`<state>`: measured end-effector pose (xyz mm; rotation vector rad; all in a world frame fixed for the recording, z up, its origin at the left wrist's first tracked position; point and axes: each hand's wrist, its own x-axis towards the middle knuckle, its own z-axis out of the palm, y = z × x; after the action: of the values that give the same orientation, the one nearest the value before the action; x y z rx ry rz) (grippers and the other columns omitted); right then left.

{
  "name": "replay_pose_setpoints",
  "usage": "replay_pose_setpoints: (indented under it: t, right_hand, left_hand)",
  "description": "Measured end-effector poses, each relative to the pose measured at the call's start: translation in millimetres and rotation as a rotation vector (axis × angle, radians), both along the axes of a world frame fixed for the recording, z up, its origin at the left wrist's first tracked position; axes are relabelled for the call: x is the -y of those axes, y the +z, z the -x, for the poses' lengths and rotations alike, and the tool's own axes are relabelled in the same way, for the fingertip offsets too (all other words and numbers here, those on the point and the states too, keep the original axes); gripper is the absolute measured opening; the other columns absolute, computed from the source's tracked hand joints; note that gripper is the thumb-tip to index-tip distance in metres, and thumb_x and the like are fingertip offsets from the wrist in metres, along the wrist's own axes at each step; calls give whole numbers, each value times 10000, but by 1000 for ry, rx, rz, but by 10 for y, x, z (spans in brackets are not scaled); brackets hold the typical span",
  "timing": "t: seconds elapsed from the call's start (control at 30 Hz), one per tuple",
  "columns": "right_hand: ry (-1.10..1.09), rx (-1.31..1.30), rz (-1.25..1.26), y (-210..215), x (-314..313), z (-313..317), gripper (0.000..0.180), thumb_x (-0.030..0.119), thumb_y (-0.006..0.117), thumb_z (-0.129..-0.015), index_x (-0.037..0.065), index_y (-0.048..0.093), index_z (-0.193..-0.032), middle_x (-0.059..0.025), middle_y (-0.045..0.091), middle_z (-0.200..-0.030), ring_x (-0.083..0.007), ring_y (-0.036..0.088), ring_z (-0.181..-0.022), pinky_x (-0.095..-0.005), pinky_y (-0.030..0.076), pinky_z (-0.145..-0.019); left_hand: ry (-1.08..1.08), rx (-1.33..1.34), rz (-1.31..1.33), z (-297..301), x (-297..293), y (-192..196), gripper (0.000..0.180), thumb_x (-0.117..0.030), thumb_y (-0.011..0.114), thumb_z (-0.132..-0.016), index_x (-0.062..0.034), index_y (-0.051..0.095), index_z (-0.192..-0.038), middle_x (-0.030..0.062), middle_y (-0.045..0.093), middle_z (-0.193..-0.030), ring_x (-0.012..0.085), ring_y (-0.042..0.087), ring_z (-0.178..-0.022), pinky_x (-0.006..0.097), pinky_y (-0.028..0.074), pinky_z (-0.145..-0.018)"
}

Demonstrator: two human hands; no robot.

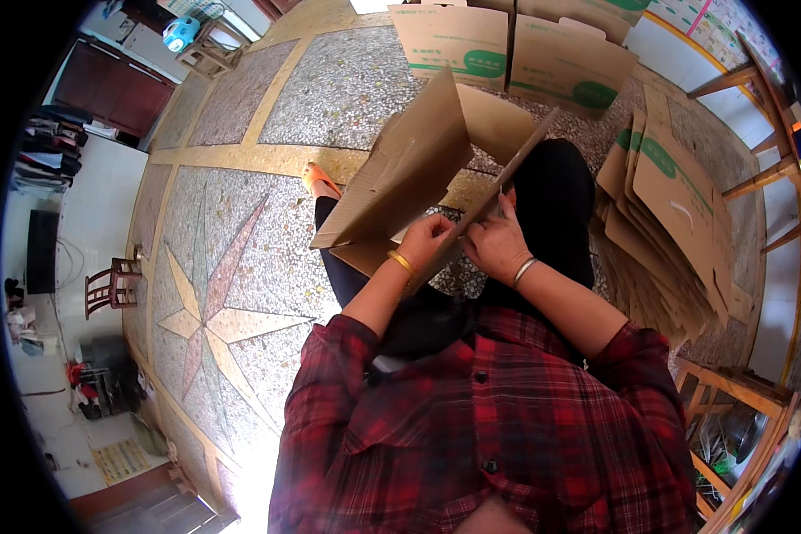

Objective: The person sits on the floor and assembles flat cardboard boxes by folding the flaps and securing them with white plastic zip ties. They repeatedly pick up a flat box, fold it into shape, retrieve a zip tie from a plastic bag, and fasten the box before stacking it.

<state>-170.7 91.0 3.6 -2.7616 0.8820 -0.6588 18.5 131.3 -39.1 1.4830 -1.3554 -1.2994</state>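
Note:
A brown cardboard box point(409, 169), unfolded into an open four-sided shape, stands tilted between my knees. My left hand point(425, 238) is closed, its fingertips pinched at the near edge of the right-hand panel, on the box's inner side. On the outer side of that same panel, my right hand point(498, 240) is closed too, thumb and fingers pressed against the cardboard. The panel hides some fingertips of both hands. A lower flap point(365, 258) sticks out beneath the left side of the box, near my left wrist.
Flattened cartons point(667, 214) with green print lie stacked on the floor at my right. Set-up cartons point(449, 40) stand ahead. A wooden chair point(114, 287) is far left, a wooden stool point(212, 49) far ahead left, and wooden furniture point(739, 400) close at right.

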Motion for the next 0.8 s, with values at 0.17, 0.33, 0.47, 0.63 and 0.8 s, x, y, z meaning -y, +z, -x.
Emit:
replay_pose_setpoints:
  t: [0.17,0.33,0.47,0.63,0.8]
  right_hand:
    - [-41,17,32,-51,47,-65,160,217,611,-724,65,601,-674,-97,602,-620,-248,594,-704,-517,217,-1038]
    - [-96,54,34,-54,49,-175,146,200,607,-725,63,606,-676,-99,592,-588,-253,588,-646,-530,207,-1041]
    - [-99,-20,1,-33,4,-201,140,187,593,-747,61,612,-688,-98,599,-613,-249,590,-701,-547,208,-1033]
    - [-60,5,-51,-128,-50,-92,141,194,589,-760,61,626,-789,-94,631,-777,-242,576,-873,-572,210,-1020]
    - [-22,84,-136,-115,-23,2,165,183,600,-753,84,623,-883,-97,624,-886,-259,546,-961,-540,274,-982]
  left_hand:
    - [32,-147,-59,-48,3,-109,121,-135,629,-824,-22,590,-835,11,608,-764,55,537,-699,219,457,-614]
    - [40,-301,-91,-72,22,-63,113,-131,626,-821,-26,592,-843,5,605,-779,52,534,-703,221,454,-618]
    - [-11,-216,-17,-147,-5,-101,112,-120,620,-821,-22,606,-874,2,608,-781,54,536,-713,228,456,-628]
    - [-31,75,131,-41,-27,67,136,-111,623,-817,-7,609,-903,34,619,-750,75,550,-692,250,468,-633]
    - [-41,178,175,-5,-2,198,151,-124,642,-805,-2,616,-890,58,627,-735,92,564,-673,261,474,-627]
